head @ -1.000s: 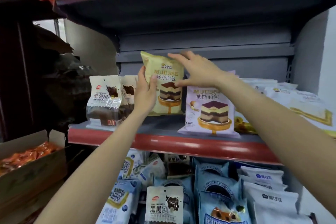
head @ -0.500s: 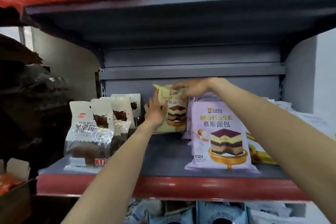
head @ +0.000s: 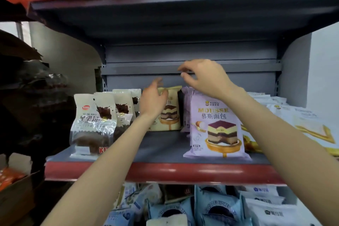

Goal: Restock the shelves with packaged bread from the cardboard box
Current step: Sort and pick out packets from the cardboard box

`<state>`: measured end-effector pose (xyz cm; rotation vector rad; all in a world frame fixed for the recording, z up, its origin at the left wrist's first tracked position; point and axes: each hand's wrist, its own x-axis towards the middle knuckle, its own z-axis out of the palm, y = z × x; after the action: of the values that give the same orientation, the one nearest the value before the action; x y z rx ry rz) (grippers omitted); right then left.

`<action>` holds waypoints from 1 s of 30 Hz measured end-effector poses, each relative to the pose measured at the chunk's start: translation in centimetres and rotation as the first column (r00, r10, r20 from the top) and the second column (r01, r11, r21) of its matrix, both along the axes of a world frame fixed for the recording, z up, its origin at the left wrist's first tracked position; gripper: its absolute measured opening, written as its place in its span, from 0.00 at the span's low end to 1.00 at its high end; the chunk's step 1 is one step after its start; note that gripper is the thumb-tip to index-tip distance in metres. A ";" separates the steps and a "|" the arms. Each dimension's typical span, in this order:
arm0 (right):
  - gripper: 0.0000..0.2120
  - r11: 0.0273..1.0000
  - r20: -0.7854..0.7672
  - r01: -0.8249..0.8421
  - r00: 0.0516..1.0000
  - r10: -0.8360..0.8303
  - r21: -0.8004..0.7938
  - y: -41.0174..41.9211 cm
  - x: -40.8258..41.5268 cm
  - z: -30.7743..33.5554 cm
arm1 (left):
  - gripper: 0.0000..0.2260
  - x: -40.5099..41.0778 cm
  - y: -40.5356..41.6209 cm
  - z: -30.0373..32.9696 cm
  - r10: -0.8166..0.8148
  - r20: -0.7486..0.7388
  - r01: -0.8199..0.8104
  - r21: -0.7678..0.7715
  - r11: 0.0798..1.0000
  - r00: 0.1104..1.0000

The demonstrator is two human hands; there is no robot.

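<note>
The left hand (head: 153,100) rests loosely spread fingers against the yellow mousse bread pack (head: 169,113), upright at the shelf (head: 165,143) back. The right hand (head: 203,79) hovers above, fingers loosely curled, holding nothing.

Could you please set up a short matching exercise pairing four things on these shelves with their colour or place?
Things:
1. mousse bread pack at the shelf's front
2. mousse bread pack at the shelf's back
3. chocolate bread packs
4. shelf edge strip

Descriptions:
A. red
B. pale yellow, partly behind the left hand
C. lilac, standing below the right hand
D. white and clear, at the left end of the shelf

Pairs: 1-C, 2-B, 3-D, 4-A
</note>
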<state>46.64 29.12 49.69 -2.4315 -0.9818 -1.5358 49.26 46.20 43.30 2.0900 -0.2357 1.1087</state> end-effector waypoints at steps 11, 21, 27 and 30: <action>0.08 0.958 0.326 -0.201 0.937 0.127 0.203 -2.9 -10.7 -15.6 | 0.10 -15.8 -1.1 -10.9 -0.049 0.510 -0.142 0.329 0.934 0.859; 0.17 0.995 -0.419 0.047 0.908 -0.008 0.083 -9.6 -22.5 -33.5 | 0.14 -24.0 -2.5 -26.1 -0.281 -0.350 0.387 0.283 0.877 0.893; 0.13 0.951 -0.817 0.304 0.536 -0.213 -0.048 -15.2 -31.5 -40.2 | 0.10 -28.1 -6.3 -32.8 -0.328 -0.620 0.494 0.110 0.863 0.713; 0.13 0.902 -0.884 0.414 0.367 -0.290 -0.125 -18.5 -36.0 -41.9 | 0.08 -31.1 -9.2 -36.6 -0.403 -0.656 0.526 -0.010 0.850 0.638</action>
<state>10.67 10.60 7.75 -2.8374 -0.1121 -0.0873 18.14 36.98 6.72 2.2495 -0.5221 0.0239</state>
